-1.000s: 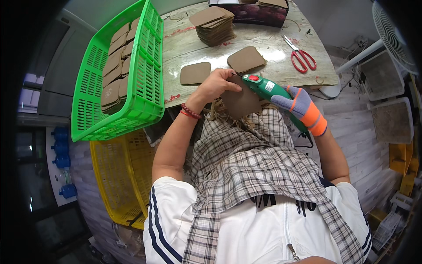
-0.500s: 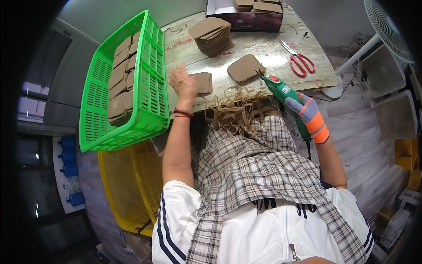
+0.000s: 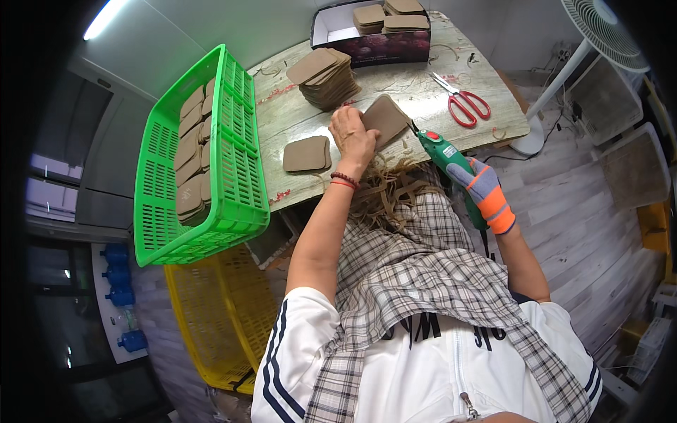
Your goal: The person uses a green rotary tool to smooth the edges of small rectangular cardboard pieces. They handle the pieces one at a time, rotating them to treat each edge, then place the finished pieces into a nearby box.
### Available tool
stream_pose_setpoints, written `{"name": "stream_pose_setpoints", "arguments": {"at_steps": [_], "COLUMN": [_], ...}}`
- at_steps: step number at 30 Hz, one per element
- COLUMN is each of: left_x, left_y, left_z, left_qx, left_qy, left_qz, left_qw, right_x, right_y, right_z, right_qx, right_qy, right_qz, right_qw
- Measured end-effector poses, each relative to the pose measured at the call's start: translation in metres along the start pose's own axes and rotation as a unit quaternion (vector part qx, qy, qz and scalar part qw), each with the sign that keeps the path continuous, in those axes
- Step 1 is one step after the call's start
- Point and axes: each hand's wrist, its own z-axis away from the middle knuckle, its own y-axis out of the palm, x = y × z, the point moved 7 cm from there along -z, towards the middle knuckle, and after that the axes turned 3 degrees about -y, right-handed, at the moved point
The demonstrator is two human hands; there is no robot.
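Observation:
My left hand (image 3: 351, 134) rests on the worktable (image 3: 423, 92) and grips the left edge of a brown rounded leather-like piece (image 3: 386, 117), which lies flat. My right hand (image 3: 483, 192), in an orange and grey glove, holds a green electric cutting tool (image 3: 446, 156) whose tip meets the piece's right edge. A second brown piece (image 3: 307, 154) lies flat to the left of my left hand. A stack of the same pieces (image 3: 326, 76) stands behind it. Brown trimmed strips (image 3: 384, 194) pile on my lap below the table edge.
A green plastic basket (image 3: 233, 169) holding rows of brown pieces stands at the table's left edge. A dark box (image 3: 374, 35) with more pieces sits at the back. Red scissors (image 3: 462, 102) lie to the right. A yellow crate (image 3: 226, 317) is below, a white fan (image 3: 599, 32) at right.
My left hand set a piece down at the left, then moved right onto the piece by the cutter. The cutting tool stayed near the table edge.

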Motion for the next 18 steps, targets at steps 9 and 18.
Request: {"name": "stream_pose_setpoints", "arguments": {"at_steps": [9,18], "left_x": [0.002,-0.027], "left_y": [0.009,0.024], "left_z": [0.021,0.027], "left_qx": [-0.018,-0.075], "left_qy": [-0.294,-0.321], "left_qz": [0.754,0.867], "left_qw": [0.587,0.373], "right_x": [0.01,0.029], "right_y": [0.003,0.018], "right_z": [0.007,0.01], "right_qx": [-0.01,0.015], "right_qy": [0.061,0.064], "right_qz": [-0.046,-0.078], "right_qw": [0.997,0.995]}}
